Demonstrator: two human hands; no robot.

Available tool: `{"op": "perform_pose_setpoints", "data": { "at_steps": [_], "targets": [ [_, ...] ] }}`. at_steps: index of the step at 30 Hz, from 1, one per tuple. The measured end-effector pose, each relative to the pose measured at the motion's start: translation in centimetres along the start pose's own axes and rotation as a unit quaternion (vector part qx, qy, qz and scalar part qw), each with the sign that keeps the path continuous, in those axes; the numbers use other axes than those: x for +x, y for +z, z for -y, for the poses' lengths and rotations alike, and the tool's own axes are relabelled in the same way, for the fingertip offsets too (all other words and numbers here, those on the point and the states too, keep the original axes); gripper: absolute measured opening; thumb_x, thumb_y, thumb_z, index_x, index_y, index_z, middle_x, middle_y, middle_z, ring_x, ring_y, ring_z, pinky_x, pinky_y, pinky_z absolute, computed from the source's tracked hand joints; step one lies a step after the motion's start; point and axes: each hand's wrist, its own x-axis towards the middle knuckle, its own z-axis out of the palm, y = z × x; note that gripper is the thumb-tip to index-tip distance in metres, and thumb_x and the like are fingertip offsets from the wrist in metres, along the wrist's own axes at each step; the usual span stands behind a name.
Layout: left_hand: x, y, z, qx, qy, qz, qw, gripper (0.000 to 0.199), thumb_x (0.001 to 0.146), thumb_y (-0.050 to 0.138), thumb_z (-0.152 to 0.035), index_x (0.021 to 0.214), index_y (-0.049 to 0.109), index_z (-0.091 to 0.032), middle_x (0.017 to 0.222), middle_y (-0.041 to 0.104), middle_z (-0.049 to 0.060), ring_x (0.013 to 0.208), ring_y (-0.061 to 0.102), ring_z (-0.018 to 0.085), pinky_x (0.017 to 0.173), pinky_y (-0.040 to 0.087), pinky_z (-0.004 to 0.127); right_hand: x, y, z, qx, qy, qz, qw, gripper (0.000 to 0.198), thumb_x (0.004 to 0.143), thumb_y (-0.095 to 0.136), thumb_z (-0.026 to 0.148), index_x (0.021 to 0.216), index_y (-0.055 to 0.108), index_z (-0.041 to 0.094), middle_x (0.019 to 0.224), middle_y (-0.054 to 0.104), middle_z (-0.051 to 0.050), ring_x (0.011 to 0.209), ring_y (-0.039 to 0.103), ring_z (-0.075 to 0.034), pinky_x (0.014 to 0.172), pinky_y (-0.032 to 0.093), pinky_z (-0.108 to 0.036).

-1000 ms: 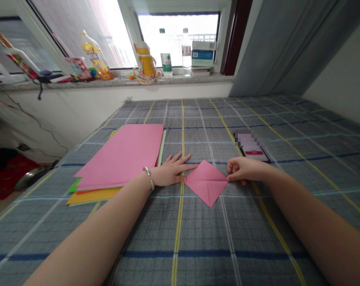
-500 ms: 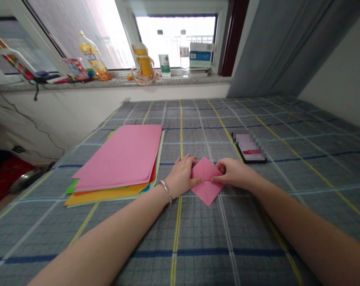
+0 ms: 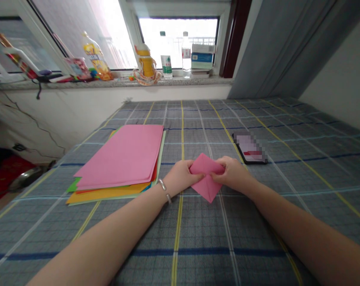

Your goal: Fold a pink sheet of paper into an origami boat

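Observation:
A pink folded paper (image 3: 208,187), diamond-shaped with a crease down its middle, is held between both hands above the checked cloth. My left hand (image 3: 184,174), with a silver bangle at the wrist, pinches its left corner, thumb on the near face. On the other side my right hand (image 3: 235,172) grips the right corner, its thumb also pressed on the face near the centre. The fingers behind the paper are hidden. Left of my left hand lies a stack of coloured paper (image 3: 120,155), with pink sheets on top and orange and green edges showing below.
A phone (image 3: 251,149) with a blurred screen lies beyond my right hand on the checked cloth (image 3: 156,254). On the windowsill (image 3: 108,83) at the back stand several bottles, a yellow cup (image 3: 147,65) and stacked boxes (image 3: 202,57). A grey curtain (image 3: 266,47) hangs at the right.
The paper's sides now bend and its middle bulges, where it lay flatter before. Both hands have closed more firmly on its corners, and my left fingers have curled behind it.

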Motion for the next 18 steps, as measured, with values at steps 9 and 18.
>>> {"op": "perform_pose_setpoints", "data": {
  "at_steps": [9, 18],
  "targets": [
    [-0.5, 0.1, -1.7, 0.127, 0.049, -0.032, 0.990, 0.025, 0.073, 0.058, -0.034, 0.056, 0.056, -0.016, 0.051, 0.044, -0.003, 0.050, 0.038, 0.009, 0.049, 0.025, 0.022, -0.2, 0.0, 1.0, -0.086, -0.051, -0.032, 0.994, 0.013, 0.070, 0.058, 0.032, 0.061, 0.057, 0.023, 0.065, 0.061, 0.000, 0.069, 0.049, -0.017, 0.066, 0.033, -0.030],
    [-0.7, 0.0, -1.1, 0.121, 0.044, -0.036, 0.991, 0.026, 0.075, 0.057, -0.038, 0.063, 0.062, -0.015, 0.056, 0.053, -0.001, 0.053, 0.045, 0.011, 0.048, 0.026, 0.021, -0.3, -0.2, 1.1, -0.044, -0.023, -0.035, 0.998, 0.010, 0.067, 0.058, 0.029, 0.060, 0.057, 0.022, 0.065, 0.061, -0.001, 0.066, 0.050, -0.016, 0.062, 0.033, -0.029]
  ]
}}
